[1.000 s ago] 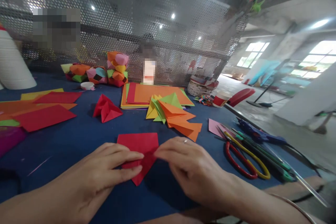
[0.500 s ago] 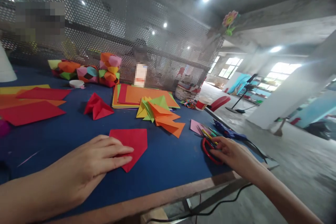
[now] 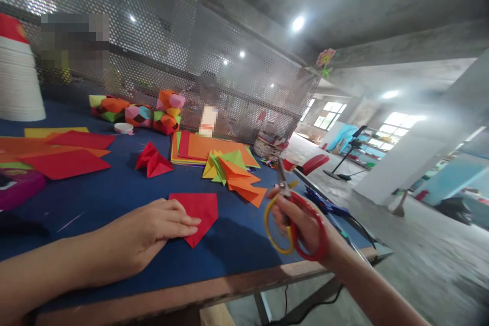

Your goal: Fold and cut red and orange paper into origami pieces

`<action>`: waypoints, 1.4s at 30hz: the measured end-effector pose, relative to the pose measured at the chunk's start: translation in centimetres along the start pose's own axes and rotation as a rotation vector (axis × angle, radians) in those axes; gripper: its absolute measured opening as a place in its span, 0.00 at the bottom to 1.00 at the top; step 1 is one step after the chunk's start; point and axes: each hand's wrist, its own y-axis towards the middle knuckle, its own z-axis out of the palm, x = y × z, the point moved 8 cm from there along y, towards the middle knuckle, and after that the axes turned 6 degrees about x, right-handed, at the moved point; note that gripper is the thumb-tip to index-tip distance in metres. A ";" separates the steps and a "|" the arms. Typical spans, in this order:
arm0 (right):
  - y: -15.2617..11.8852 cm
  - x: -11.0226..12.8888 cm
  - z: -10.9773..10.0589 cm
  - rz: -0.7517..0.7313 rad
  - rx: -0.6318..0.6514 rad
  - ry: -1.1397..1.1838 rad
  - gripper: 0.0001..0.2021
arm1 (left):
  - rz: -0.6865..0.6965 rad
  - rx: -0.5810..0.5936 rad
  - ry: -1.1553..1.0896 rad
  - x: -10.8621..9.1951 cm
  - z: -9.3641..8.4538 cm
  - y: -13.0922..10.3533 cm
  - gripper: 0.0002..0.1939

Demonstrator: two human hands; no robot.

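Observation:
My left hand lies flat on a folded red paper, its fingers pressing it to the blue table. Held above the table's right part are scissors with one red and one yellow handle loop. My right hand is closed round them, and their blades point up and away. Beyond the left hand stands a folded red paper piece. Orange, green and yellow folded papers lie partly over a stack of coloured sheets.
Red and orange sheets and a purple object lie at the left, near stacked cups. Paper balls and a woven basket stand at the back. A blue glue gun rests near the right edge.
My right hand has lifted the scissors off the table and moved left with them. My left hand stays on the red paper. The view has shifted slightly, showing more at the left.

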 end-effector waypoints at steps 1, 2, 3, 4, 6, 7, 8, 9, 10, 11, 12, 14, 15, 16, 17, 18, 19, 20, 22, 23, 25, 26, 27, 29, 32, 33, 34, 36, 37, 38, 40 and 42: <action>0.7 0.5 2.2 -0.007 0.072 0.048 0.22 | 0.004 0.003 0.002 0.0 0.1 0.0 0.28; 1.4 1.1 4.2 -0.039 0.125 0.100 0.20 | 0.007 0.005 0.007 0.1 0.1 -0.1 0.29; 2.0 1.7 6.0 -0.089 0.176 0.148 0.19 | 0.010 0.010 0.014 0.0 0.2 -0.1 0.30; 2.6 2.2 7.5 -0.145 0.206 0.187 0.17 | 0.009 0.014 0.021 0.0 0.2 -0.1 0.31; 3.5 2.6 10.0 -0.213 0.280 0.198 0.16 | 0.001 0.019 0.035 -0.1 0.2 -0.1 0.32; 3.9 2.6 11.0 -0.239 0.313 0.212 0.15 | -0.007 0.019 0.039 -0.1 0.1 -0.2 0.32; 4.2 2.5 11.7 -0.253 0.346 0.221 0.15 | -0.010 0.018 0.041 -0.2 0.1 -0.2 0.32; 4.4 2.3 12.3 -0.263 0.371 0.229 0.14 | -0.011 0.013 0.038 -0.4 -0.1 -0.2 0.32; 4.5 2.2 12.7 -0.268 0.392 0.235 0.14 | -0.006 0.006 0.032 -0.5 -0.2 -0.2 0.32; 4.7 2.0 13.0 -0.268 0.410 0.235 0.14 | 0.001 0.000 0.022 -0.7 -0.3 -0.2 0.31; 4.8 1.8 13.2 -0.263 0.427 0.233 0.14 | 0.010 -0.007 0.013 -0.9 -0.5 -0.1 0.31; 5.1 1.6 13.4 -0.249 0.451 0.230 0.13 | 0.022 -0.026 0.005 -1.2 -0.7 -0.1 0.30; 5.2 1.5 13.4 -0.236 0.457 0.223 0.13 | 0.025 -0.037 0.012 -1.3 -0.9 -0.1 0.30; 5.4 1.4 13.3 -0.219 0.462 0.211 0.13 | 0.026 -0.046 0.025 -1.4 -0.9 -0.1 0.29; 5.6 1.3 13.2 -0.200 0.462 0.196 0.12 | 0.023 -0.053 0.043 -1.5 -1.0 -0.1 0.28; 5.8 1.2 13.1 -0.184 0.454 0.178 0.12 | 0.018 -0.055 0.064 -1.5 -1.0 -0.1 0.27; 6.0 1.0 12.9 -0.168 0.446 0.160 0.12 | 0.014 -0.054 0.085 -1.5 -0.9 0.0 0.25; 6.2 0.9 12.6 -0.156 0.436 0.141 0.11 | 0.010 -0.052 0.100 -1.5 -0.8 0.0 0.25; 6.7 0.7 12.0 -0.161 0.405 0.109 0.10 | 0.000 -0.059 0.103 -1.4 -0.8 0.0 0.26; 7.0 0.6 11.7 -0.170 0.390 0.094 0.09 | -0.003 -0.065 0.092 -1.3 -0.8 0.0 0.27; 7.6 0.4 11.1 -0.192 0.373 0.074 0.09 | -0.009 -0.065 0.062 -1.1 -0.8 0.0 0.29; 7.8 0.3 10.9 -0.201 0.369 0.068 0.10 | -0.010 -0.057 0.054 -1.1 -0.7 0.0 0.30; 8.1 0.2 10.7 -0.204 0.369 0.061 0.10 | -0.004 -0.050 0.055 -1.1 -0.7 0.0 0.30; 8.5 0.0 10.3 -0.201 0.375 0.046 0.10 | -0.004 -0.036 0.078 -1.0 -0.5 0.0 0.30; 8.8 -0.3 9.8 -0.196 0.373 0.027 0.09 | -0.008 -0.024 0.108 -0.9 -0.4 -0.2 0.30; 8.9 -0.4 9.6 -0.194 0.369 0.020 0.09 | -0.011 -0.022 0.112 -0.9 -0.4 -0.2 0.30; 8.9 -0.4 9.4 -0.196 0.367 0.016 0.09 | -0.008 -0.021 0.112 -1.0 -0.3 -0.2 0.30; 9.0 -0.5 9.2 -0.198 0.366 0.006 0.09 | -0.006 -0.030 0.113 -1.0 -0.4 -0.2 0.31; 9.0 -0.5 9.0 -0.198 0.365 0.003 0.09 | -0.005 -0.035 0.115 -1.0 -0.5 -0.2 0.30; 9.0 -0.5 8.9 -0.196 0.363 0.000 0.09 | -0.002 -0.037 0.118 -1.1 -0.6 -0.1 0.30; 9.1 -0.6 8.7 -0.181 0.358 -0.008 0.10 | -0.003 -0.029 0.120 -1.1 -0.5 -0.1 0.30; 9.2 -0.7 8.5 -0.165 0.353 -0.018 0.10 | -0.008 -0.023 0.113 -1.0 -0.5 -0.1 0.30</action>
